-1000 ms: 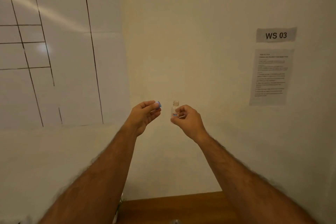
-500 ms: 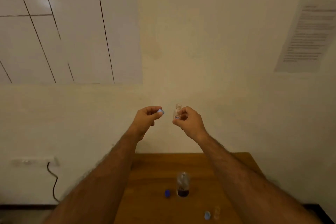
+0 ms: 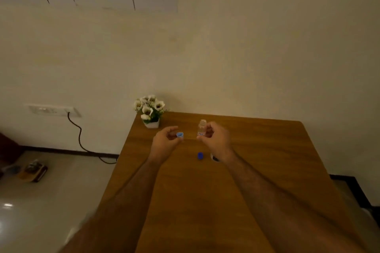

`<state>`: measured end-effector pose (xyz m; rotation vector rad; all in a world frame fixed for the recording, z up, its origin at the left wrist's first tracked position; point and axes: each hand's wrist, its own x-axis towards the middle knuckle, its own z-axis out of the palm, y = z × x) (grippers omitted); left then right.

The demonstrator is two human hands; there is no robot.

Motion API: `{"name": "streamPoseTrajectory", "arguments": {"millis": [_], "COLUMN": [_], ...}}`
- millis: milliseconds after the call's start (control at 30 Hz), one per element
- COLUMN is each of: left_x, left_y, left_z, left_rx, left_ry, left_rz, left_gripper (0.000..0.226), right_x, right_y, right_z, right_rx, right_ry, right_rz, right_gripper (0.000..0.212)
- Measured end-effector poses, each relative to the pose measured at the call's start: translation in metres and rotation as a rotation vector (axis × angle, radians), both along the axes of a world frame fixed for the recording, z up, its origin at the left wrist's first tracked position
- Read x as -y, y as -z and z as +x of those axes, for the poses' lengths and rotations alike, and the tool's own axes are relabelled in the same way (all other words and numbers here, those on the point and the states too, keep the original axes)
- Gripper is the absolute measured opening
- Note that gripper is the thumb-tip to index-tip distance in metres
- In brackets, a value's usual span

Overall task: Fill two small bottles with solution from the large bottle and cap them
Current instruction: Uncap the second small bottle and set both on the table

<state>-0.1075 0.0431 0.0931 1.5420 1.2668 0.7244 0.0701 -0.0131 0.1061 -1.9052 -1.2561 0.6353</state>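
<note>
head view has dropped from the wall to the desk (image 3: 267, 170), left hand (image 3: 164, 141) still pinching a light blue cap (image 3: 179, 134), right hand (image 3: 216, 139) gripping the uncapped small bottle (image 3: 202, 128) upright above it, likely ready for filling.

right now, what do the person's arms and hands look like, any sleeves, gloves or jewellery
Both forearms are bare and hairy right up to the bottom of the frame, with no sleeve showing. The left hand and right hand wear no gloves, and no ring, watch or bracelet can be seen, though the picture is dim and slightly blurred.
</note>
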Motion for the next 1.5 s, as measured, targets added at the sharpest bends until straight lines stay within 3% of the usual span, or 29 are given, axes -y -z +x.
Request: {"name": "streamPoseTrajectory", "arguments": {"millis": [300,567,1233,1400,1500], "left_x": [0.031,0.040,0.042,0.040,0.039], "left_y": [0.105,0.166,0.200,0.200,0.199], "left_z": [-0.020,-0.014,-0.008,-0.009,-0.011], "left_rx": [-0.246,-0.400,-0.439,-0.460,-0.465], "left_ry": [0.000,0.094,0.109,0.118,0.125], "left_rz": [-0.078,-0.052,0.035,0.033,0.023], "left_gripper": [0.030,0.028,0.023,0.038,0.046], "right_x": [0.027,0.038,0.039,0.039,0.039], "right_y": [0.108,0.156,0.179,0.179,0.178], "right_z": [-0.020,-0.029,-0.034,-0.033,-0.032], "right_rx": [0.007,0.024,0.128,0.122,0.123], "right_ry": [-0.021,-0.055,-0.059,-0.079,-0.109], "right_rz": [-0.208,-0.271,-0.319,-0.324,-0.358], "right_gripper": [0.024,0.025,0.018,0.019,0.031]}}
